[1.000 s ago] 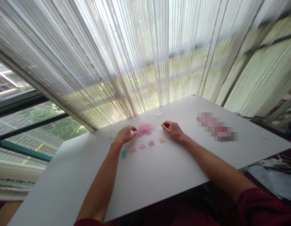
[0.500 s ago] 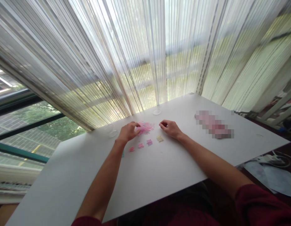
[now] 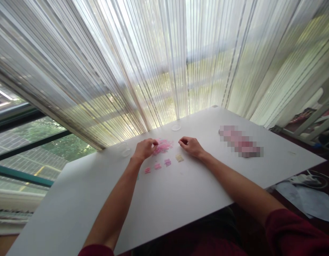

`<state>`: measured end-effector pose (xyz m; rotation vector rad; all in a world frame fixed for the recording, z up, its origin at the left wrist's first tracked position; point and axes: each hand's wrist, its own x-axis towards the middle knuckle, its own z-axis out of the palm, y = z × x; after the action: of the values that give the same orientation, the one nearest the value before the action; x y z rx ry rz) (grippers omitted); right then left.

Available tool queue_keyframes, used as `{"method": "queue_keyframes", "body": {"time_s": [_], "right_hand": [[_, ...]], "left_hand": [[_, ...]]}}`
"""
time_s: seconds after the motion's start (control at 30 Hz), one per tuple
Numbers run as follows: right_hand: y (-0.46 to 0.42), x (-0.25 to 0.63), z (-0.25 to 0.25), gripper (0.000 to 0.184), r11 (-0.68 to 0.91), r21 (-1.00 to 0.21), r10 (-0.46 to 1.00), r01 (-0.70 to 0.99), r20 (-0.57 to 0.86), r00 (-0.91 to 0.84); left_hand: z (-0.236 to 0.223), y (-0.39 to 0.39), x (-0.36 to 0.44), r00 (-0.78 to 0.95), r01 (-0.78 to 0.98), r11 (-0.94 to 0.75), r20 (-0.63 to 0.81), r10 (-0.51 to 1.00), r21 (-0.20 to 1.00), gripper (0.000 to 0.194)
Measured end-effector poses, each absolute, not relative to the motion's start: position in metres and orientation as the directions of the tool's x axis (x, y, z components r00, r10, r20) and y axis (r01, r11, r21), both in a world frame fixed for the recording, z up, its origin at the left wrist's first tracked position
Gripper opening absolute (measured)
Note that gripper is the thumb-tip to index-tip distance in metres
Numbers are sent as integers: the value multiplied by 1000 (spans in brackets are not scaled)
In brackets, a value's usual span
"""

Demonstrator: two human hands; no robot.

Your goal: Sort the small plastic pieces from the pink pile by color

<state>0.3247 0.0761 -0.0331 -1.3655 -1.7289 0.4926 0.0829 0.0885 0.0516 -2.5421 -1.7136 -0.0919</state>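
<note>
A loose pile of small, thin pink pieces [image 3: 164, 145] lies on the white table [image 3: 180, 192]; their exact kind is too small to tell. At the pile's left edge is my left hand [image 3: 145, 149], its thumb and forefinger pinched together. My right hand [image 3: 192, 147] rests just right of the pile, fingers curled closed. Whatever either hand holds is too small to see. Nearer me runs a row of little sorted groups: red [image 3: 147, 170], pink [image 3: 157, 166], purple [image 3: 167, 162] and yellow [image 3: 179, 158]. A teal group [image 3: 138, 176] is partly hidden by my left forearm.
A clear round dish or lid [image 3: 176, 127] sits at the table's back edge, with more clear round pieces [image 3: 124, 150] to the left. On the right lies a blurred-out pink object [image 3: 240, 141]. Sheer striped curtains [image 3: 164, 71] hang behind the table.
My left thumb and forefinger have closed together at the pile's edge. The right hand stays curled in nearly the same place. The view has shifted slightly.
</note>
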Motion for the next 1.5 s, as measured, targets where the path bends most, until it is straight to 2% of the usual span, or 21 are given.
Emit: {"method": "queue_keyframes", "body": {"time_s": [0.17,0.33,0.43,0.8,1.03,1.5], "right_hand": [[77,325,-34,16,323,-745,926,584,376,-31],[77,325,-36,16,329,-747,926,578,376,-40],[78,326,-37,17,327,-746,927,580,372,-44],[77,328,-37,20,329,-735,925,593,377,-47],[75,329,-34,22,335,-735,923,589,381,-50],[74,329,-30,26,311,-744,934,591,355,-45]], "left_hand": [[54,91,79,357,934,-354,99,929,-43,22],[48,94,84,365,931,-365,29,930,-28,30],[45,94,89,352,935,-352,-2,936,-39,25],[49,94,88,312,950,-312,36,950,-6,24],[41,93,91,367,930,-367,18,930,19,29],[42,91,89,338,939,-341,67,939,41,22]]}}
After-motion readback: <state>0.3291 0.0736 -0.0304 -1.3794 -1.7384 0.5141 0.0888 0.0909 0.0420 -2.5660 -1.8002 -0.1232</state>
